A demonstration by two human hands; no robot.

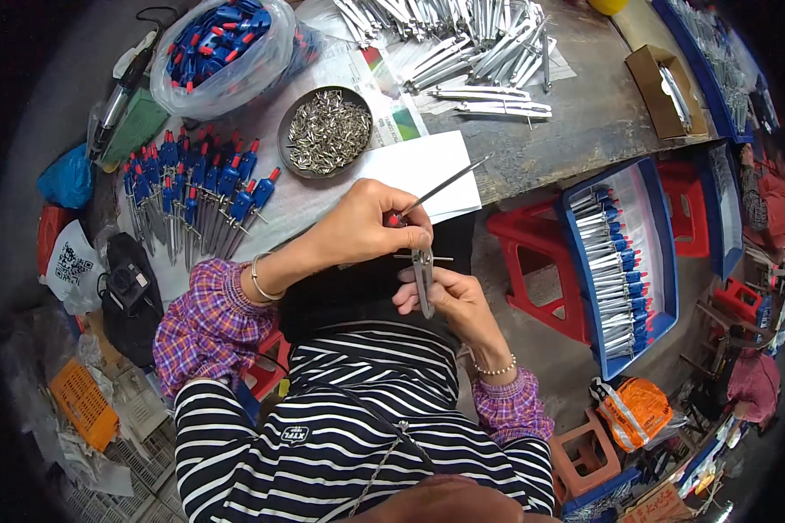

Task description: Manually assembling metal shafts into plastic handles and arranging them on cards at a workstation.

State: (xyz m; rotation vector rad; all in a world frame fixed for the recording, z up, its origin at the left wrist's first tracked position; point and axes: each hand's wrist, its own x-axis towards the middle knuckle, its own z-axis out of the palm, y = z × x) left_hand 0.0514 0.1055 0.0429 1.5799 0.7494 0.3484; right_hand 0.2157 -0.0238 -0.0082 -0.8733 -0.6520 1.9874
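My left hand [366, 225] is closed around a screwdriver [449, 183]. Its thin dark shaft points up and right, and part of the red and black handle shows between the fingers. The fingertips of that hand touch the upper end of a slim silver metal piece [425, 292], which has a thin pin crossing it. Below, my right hand [462, 305] grips the same piece between thumb and fingers. Both hands are close together over my lap, just off the table's near edge. On the table beyond them stands a round bowl [284, 144] of small metal fasteners.
Left on the table lie metal pieces with blue and red ends [205, 179], below a plastic bag [222, 100] of blue parts. Silver metal legs [488, 52] are heaped at the back. Right, a blue tray [667, 305] of similar pieces rests by a red stool [532, 279].
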